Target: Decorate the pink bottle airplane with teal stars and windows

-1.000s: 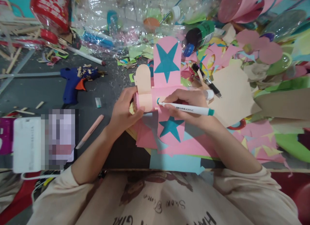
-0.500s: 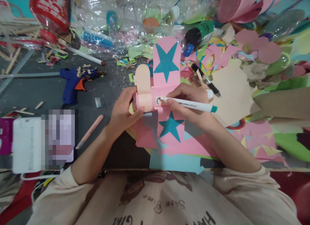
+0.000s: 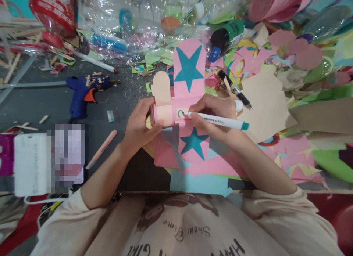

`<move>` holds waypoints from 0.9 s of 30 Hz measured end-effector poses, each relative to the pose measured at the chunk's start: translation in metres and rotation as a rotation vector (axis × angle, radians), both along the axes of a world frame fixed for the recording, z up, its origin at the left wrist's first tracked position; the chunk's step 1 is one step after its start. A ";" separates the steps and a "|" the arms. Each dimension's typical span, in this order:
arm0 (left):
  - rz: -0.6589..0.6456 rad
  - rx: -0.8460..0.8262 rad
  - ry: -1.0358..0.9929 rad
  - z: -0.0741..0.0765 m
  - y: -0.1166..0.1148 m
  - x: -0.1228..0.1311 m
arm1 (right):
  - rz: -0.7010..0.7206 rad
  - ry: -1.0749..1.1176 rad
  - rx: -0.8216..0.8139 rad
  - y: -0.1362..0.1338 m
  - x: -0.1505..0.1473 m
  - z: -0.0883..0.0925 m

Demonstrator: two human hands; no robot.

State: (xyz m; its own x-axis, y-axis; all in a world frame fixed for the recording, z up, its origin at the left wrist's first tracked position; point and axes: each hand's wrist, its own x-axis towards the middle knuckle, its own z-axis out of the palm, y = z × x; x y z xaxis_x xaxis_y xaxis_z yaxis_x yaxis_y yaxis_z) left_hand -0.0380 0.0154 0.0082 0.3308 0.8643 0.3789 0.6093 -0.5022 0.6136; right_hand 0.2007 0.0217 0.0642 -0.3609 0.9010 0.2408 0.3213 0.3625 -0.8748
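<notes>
A pink paper craft [image 3: 179,102] lies in front of me, its rounded flaps pointing away from and toward me. One teal star [image 3: 189,69] is on the far flap and another teal star [image 3: 194,143] on the near one. At its left end is a peach paper strip [image 3: 161,89] with a rounded tip. My left hand [image 3: 140,125] grips that end, thumb over the peach strip. Between the fingers of my right hand [image 3: 213,108] is a white acrylic marker [image 3: 223,121] with a teal end. Its tip touches a small peach patch bearing a curved teal line.
To the left lie a blue glue gun [image 3: 79,94], a peach pen [image 3: 102,148] and a white box-shaped device [image 3: 31,164]. A dark green bottle [image 3: 227,41], a black pen [image 3: 238,91] and paper scraps spread to the right. Clear plastic bottles crowd the back.
The teal line under the marker tip has grown into a more closed curve, and the tip has shifted slightly. Both hands keep their hold.
</notes>
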 end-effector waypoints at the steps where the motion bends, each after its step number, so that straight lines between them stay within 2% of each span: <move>1: 0.000 -0.010 0.001 0.000 0.000 0.000 | 0.004 0.004 -0.012 0.000 0.000 0.000; 7: 0.001 -0.047 -0.022 0.000 -0.001 -0.001 | 0.060 -0.009 -0.086 0.001 0.000 0.001; 15: 0.010 -0.064 -0.021 -0.001 -0.001 -0.001 | 0.126 0.017 -0.076 0.002 0.001 0.003; 22: 0.022 -0.061 -0.018 -0.003 0.000 -0.001 | -0.059 0.052 -0.052 0.000 -0.002 -0.001; 27: 0.026 -0.055 -0.011 -0.003 -0.001 -0.001 | -0.054 0.024 -0.089 -0.001 -0.003 -0.004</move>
